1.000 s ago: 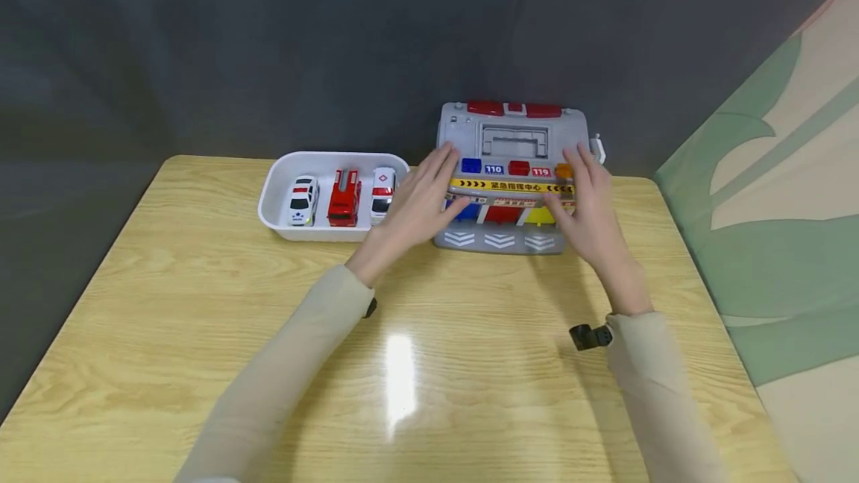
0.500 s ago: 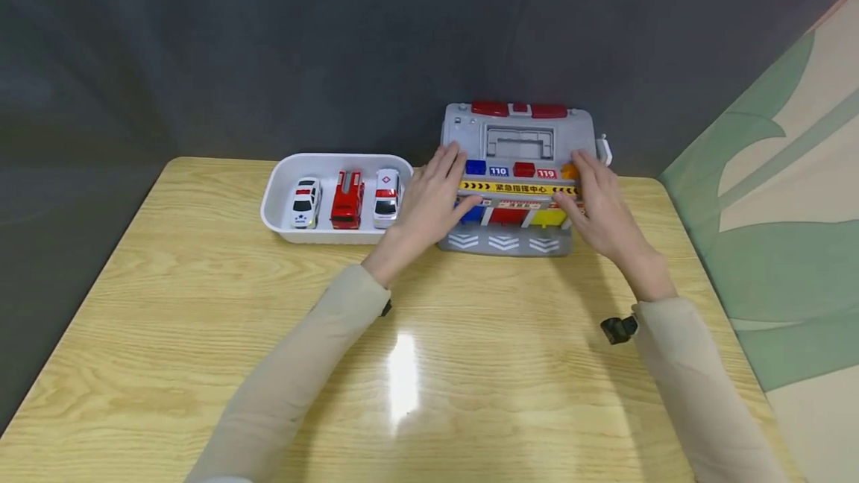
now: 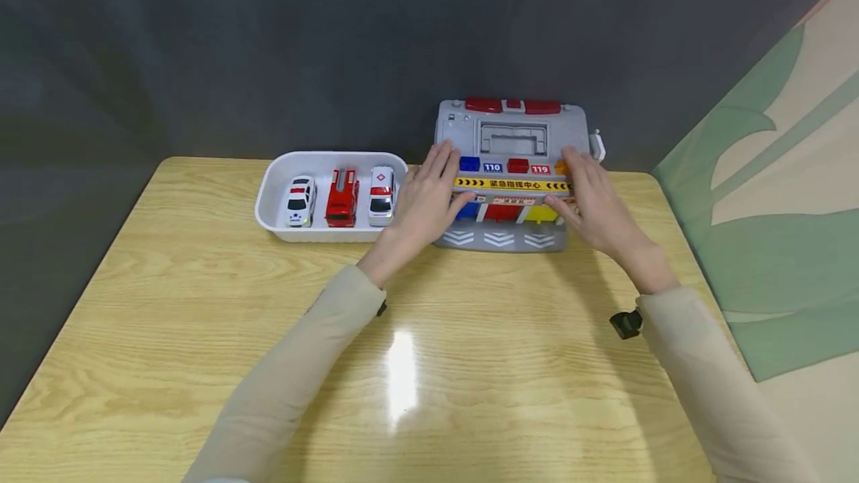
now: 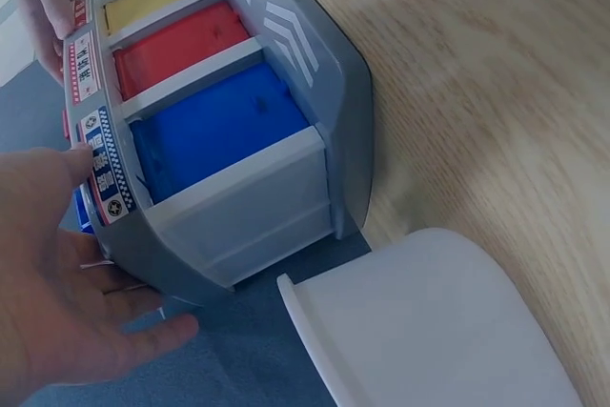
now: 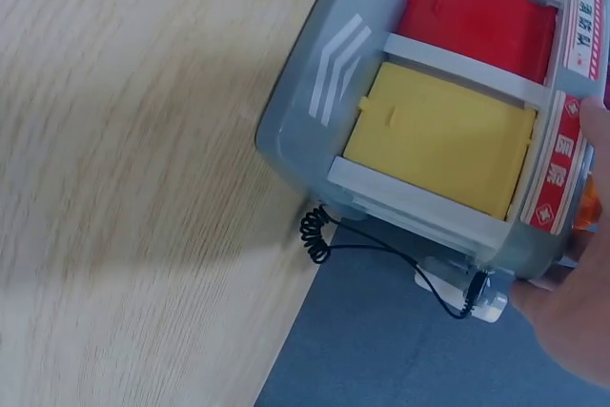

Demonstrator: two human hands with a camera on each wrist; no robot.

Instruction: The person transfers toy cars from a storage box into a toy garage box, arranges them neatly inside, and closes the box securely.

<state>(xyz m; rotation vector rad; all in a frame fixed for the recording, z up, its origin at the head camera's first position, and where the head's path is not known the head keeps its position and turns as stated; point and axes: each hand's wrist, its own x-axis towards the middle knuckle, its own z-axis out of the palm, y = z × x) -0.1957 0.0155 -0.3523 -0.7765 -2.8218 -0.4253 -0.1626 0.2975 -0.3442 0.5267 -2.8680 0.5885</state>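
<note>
A grey toy garage (image 3: 513, 138) with red, blue and yellow doors stands at the back of the table. My left hand (image 3: 427, 200) holds its left front corner, fingers over the roof end and thumb on the front edge. In the left wrist view its lower fingers spread beside the end wall. My right hand (image 3: 600, 203) grips the right front corner, thumb on the front strip above the yellow door (image 5: 440, 138). Left of the garage, a white tray (image 3: 268, 203) holds a toy police car (image 3: 301, 201), a toy fire engine (image 3: 342, 198) and a toy ambulance (image 3: 381, 197).
A white handset (image 5: 467, 293) on a coiled black cord (image 5: 317, 235) hangs at the garage's right end. The wooden table (image 3: 221, 304) ends at a dark curtain (image 3: 302, 43) behind. A patterned curtain (image 3: 772, 244) hangs along the right side.
My right wrist has swung outward to the right, while the fingers stay at the garage's corner. My left hand has shifted slightly right. The view moved slightly; the garage and tray stand about as before.
</note>
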